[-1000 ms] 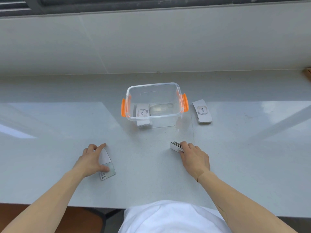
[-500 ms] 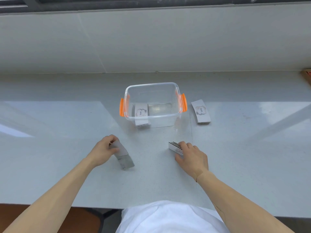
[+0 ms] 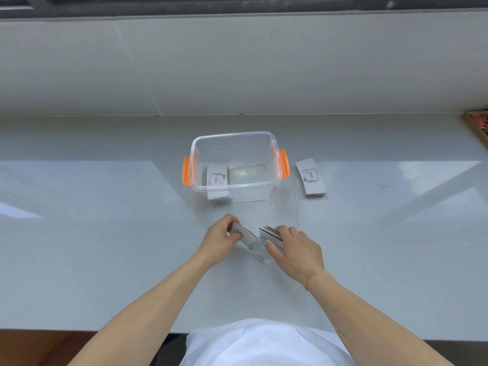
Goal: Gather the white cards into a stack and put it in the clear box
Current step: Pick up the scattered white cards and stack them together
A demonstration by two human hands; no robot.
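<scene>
Near the front-centre of the pale surface (image 3: 105, 233), both hands meet just in front of the clear box (image 3: 234, 165).

Left hand (image 3: 219, 241): thumb and fingers pinched on a small bundle of white cards (image 3: 249, 240), held tilted, far end raised, near end down by the surface. Contact w/ the surface at the near end cannot be confirmed.

Right hand (image 3: 295, 249): palm down, fingers curled over a second card stack (image 3: 270, 233), which lies on the surface w/ its edges fanned toward the box. Right thumb tip touches the left hand's bundle at its lower right edge. The 2 card groups sit just beside each other; the gap between them is narrow.

Clear box: upright, lid off, orange latches (image 3: 283, 166) on left and right sides. Approx. at its left-front corner lies a card stack inside (image 3: 217, 175), top card printed "love".

Loose stack (image 3: 311, 177): flat on the surface just right of the box, apart from it, same print on top. Well apart from both hands.

Person's white garment (image 3: 264, 344) shows at the bottom edge.
</scene>
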